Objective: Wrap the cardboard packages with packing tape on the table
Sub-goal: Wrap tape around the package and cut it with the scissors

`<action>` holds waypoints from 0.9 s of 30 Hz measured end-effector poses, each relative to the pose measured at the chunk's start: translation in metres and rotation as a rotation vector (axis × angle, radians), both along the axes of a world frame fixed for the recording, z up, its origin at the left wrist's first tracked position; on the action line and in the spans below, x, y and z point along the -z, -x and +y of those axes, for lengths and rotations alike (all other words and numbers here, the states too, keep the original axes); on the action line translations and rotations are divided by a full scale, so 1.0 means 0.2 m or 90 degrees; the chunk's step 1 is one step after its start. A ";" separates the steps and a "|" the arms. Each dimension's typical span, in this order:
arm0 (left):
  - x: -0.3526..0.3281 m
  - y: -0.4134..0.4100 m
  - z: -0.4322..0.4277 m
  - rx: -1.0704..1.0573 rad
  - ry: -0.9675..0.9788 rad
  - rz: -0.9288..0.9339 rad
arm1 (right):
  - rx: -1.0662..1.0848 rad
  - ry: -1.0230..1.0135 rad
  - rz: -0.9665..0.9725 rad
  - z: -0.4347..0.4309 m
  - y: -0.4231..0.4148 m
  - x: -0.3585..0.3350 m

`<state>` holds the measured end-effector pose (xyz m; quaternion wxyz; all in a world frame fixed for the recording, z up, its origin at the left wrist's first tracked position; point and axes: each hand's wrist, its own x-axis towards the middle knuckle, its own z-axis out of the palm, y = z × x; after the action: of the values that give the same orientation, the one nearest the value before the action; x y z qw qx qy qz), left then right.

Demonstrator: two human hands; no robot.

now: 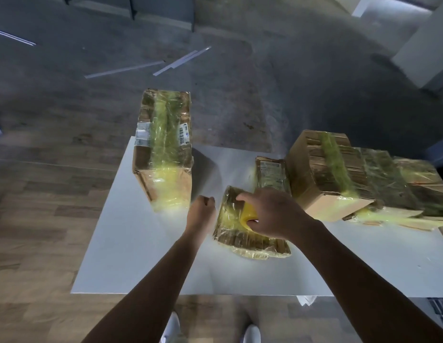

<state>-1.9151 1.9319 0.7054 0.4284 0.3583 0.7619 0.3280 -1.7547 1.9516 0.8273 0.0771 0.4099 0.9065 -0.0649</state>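
Head view, the only one I have. My right hand sits on top of the small package near the middle of the worktop. Its fingers and thumb are clamped round the yellow roll, which rests on the package's upper face. My left hand is just beside the package's left edge, fingers curled into a fist with nothing I can see inside it. A clear tape end there would be too faint to make out. The package shows glossy yellowish tape over its top and near side. Three other taped packages stand round it: a tall box at the far left, a flat one just behind and a big box to the right.

I judge the step in hand to be running another band round the small package. The next move calls for my left hand to pin the package, or the tape's free end, against the worktop. My right hand would then draw the roll across the top and over an edge under steady tension, tipping the package so the roll can pass beneath.
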 end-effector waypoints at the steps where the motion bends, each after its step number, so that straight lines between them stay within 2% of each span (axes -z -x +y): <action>1: -0.05 -0.02 -0.01 0.036 -0.031 0.022 | -0.008 -0.019 0.001 0.00 0.00 0.00; 4: -0.10 -0.11 -0.04 0.084 -0.043 0.079 | -0.023 -0.105 0.007 -0.01 -0.02 -0.01; 6: -0.09 -0.16 -0.06 0.055 -0.016 0.101 | -0.005 -0.104 0.077 -0.03 -0.08 -0.01; 9: -0.10 -0.21 -0.08 0.013 0.003 0.115 | 0.084 0.027 0.299 -0.05 -0.26 0.05; 11: -0.10 -0.24 -0.09 0.014 0.002 0.176 | 0.146 0.134 0.411 -0.07 -0.35 0.12; 15: -0.10 -0.27 -0.10 -0.005 -0.010 0.246 | 0.201 0.170 0.487 -0.08 -0.36 0.23; 19: -0.09 -0.28 -0.10 -0.007 -0.015 0.285 | 0.119 0.111 0.421 -0.04 -0.36 0.14; 27: -0.08 -0.27 -0.11 0.010 -0.041 0.252 | 0.009 -0.009 0.233 0.01 -0.52 -0.03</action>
<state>-1.8605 1.9103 0.7205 0.2615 0.4349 0.8176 0.2722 -1.6500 1.9535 0.8335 -0.0926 0.3980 0.9030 -0.1328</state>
